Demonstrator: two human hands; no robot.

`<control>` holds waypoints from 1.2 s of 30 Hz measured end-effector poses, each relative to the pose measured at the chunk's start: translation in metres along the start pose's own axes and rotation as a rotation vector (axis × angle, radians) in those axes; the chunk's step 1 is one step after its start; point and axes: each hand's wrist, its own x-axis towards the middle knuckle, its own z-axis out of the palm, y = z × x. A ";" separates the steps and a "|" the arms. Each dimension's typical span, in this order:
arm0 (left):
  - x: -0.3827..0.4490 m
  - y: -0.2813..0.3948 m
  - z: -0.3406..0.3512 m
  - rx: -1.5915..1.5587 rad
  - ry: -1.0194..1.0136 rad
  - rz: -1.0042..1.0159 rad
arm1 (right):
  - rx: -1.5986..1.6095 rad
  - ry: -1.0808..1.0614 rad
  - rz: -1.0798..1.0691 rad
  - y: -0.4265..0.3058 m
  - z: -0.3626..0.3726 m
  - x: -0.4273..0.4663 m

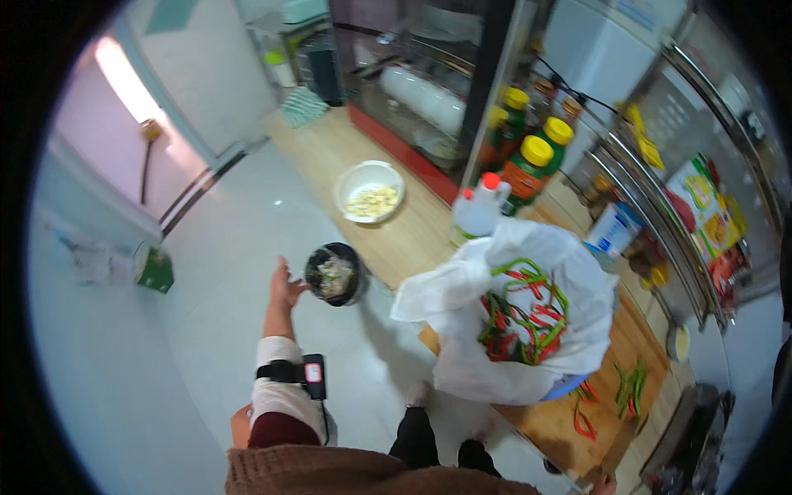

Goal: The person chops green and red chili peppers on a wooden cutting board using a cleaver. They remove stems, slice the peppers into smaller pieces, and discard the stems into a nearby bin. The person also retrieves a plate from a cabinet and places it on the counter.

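Note:
My left hand (286, 286) reaches out over the floor with its fingers apart, just left of a black-lined bin (334, 274) that has scraps in it. Only a small part of my right hand (603, 485) shows at the bottom right, by the corner of a wooden cutting board (557, 430); whether it holds anything is unclear. On the board stands a basin lined with a white cloth or bag (458, 346), with red and green chili peppers (544, 331) inside. More green peppers (631, 387) and red peppers (585, 426) lie on the board beside it.
A white bowl with pale yellow pieces (371, 203) stands on the wooden counter (309, 145). Behind the basin are a clear jug with a red cap (479, 207) and yellow-capped bottles (526, 167). A metal rack (656, 226) holds packets on the right. A green container (153, 269) stands at the left wall.

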 end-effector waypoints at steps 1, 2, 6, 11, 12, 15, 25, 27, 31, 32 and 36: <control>-0.002 0.007 0.010 0.005 -0.030 -0.017 | 0.031 0.016 -0.021 -0.004 -0.010 -0.008; -0.009 0.010 0.022 0.059 -0.100 0.024 | 0.019 0.034 0.112 -0.012 -0.011 -0.009; -0.073 0.023 0.086 0.304 -0.327 0.372 | 0.003 0.146 0.151 -0.036 -0.008 -0.019; -0.197 0.013 0.176 0.780 -0.774 1.068 | 0.033 0.099 0.377 -0.057 -0.004 -0.021; -0.219 0.005 0.197 0.769 -0.984 1.132 | 0.035 0.111 0.396 -0.056 -0.002 -0.021; -0.263 -0.028 0.249 0.876 -1.351 1.016 | 0.075 0.140 0.381 -0.043 0.007 -0.020; -0.269 -0.144 0.346 1.495 -0.968 0.058 | -0.004 0.073 0.237 -0.022 0.000 -0.024; -0.270 -0.156 0.354 1.562 -0.821 0.054 | -0.016 0.064 0.210 -0.027 -0.004 -0.024; -0.265 -0.173 0.359 1.249 -0.699 -0.036 | 0.011 0.024 0.238 -0.026 -0.011 -0.023; -0.262 -0.173 0.357 1.202 -0.695 -0.014 | 0.032 0.011 0.256 -0.024 -0.011 -0.022; -0.244 -0.151 0.348 1.401 -0.567 0.557 | 0.085 -0.007 0.252 -0.013 -0.009 -0.019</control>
